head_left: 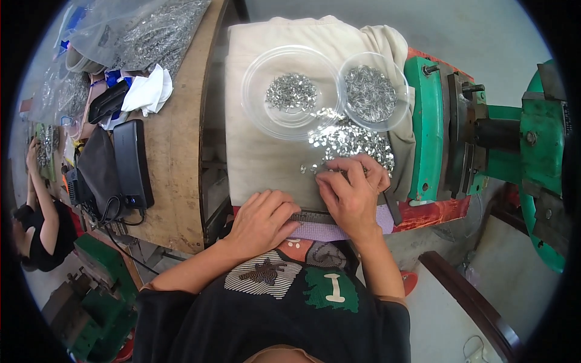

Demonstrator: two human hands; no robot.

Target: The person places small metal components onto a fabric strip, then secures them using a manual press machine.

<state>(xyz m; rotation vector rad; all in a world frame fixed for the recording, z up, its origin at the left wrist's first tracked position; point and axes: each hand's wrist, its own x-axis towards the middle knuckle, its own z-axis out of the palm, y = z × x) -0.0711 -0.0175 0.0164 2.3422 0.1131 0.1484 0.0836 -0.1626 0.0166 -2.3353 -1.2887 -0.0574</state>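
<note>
My left hand (pixel 263 219) rests at the near edge of the cloth, its fingers closed on the end of a dark narrow bar (pixel 313 217) with small marks or slots along it. Above the bar's other end is my right hand (pixel 353 195), fingers bent and pinched together; whatever they hold is too small to make out. Just beyond its fingertips spreads a loose heap of small shiny flat metal pieces (pixel 357 143). A wide clear plastic tub (pixel 257 112) holds more such pieces. Beside it, a smaller clear tub (pixel 400 109) is filled with thin silvery metal parts.
Beige cloth (pixel 266 163) covers the work surface. A green machine press (pixel 423 145) stands at the right. On the wooden table (pixel 181 157) at left are a black power bank (pixel 132 160), tissues (pixel 148 91) and plastic bags of metal parts (pixel 160 39). Another person (pixel 48 227) works far left.
</note>
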